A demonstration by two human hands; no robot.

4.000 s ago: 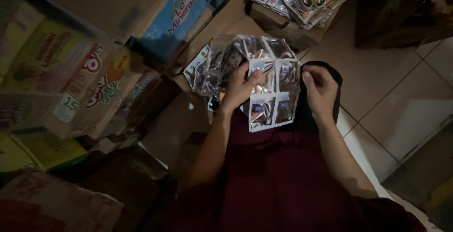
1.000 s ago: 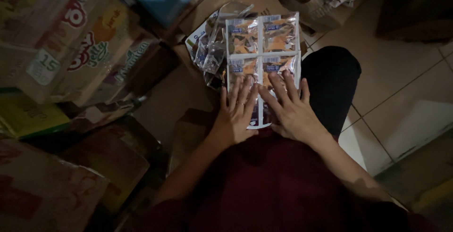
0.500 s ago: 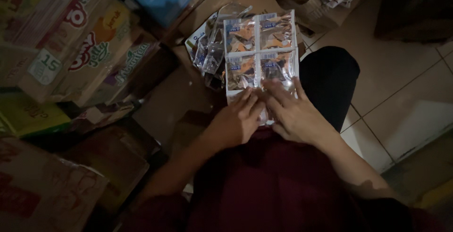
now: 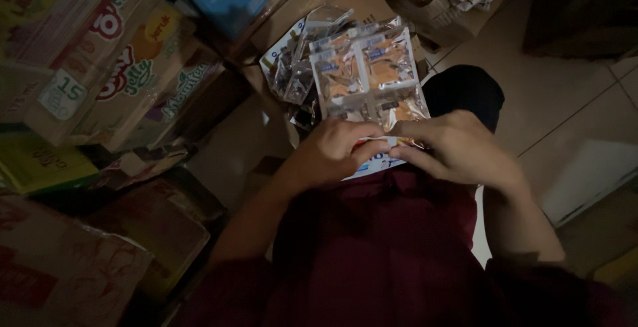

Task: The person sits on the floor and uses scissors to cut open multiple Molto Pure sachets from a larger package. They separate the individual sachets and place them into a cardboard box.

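Printed cardboard cartons (image 4: pixel 100 81) crowded the left side, heap of silvery sachets (image 4: pixel 299 68) blocked ahead, pale tiled floor (image 4: pixel 565 101) lay open to the right

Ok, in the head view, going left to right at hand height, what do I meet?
Yellow-green box → left hand → sachet sheet, pinched at its near edge between both hands → right hand → white box on the tiled floor.

Joined sheet of silvery sachets (image 4: pixel 367 78) with orange prints, lying flat on lap
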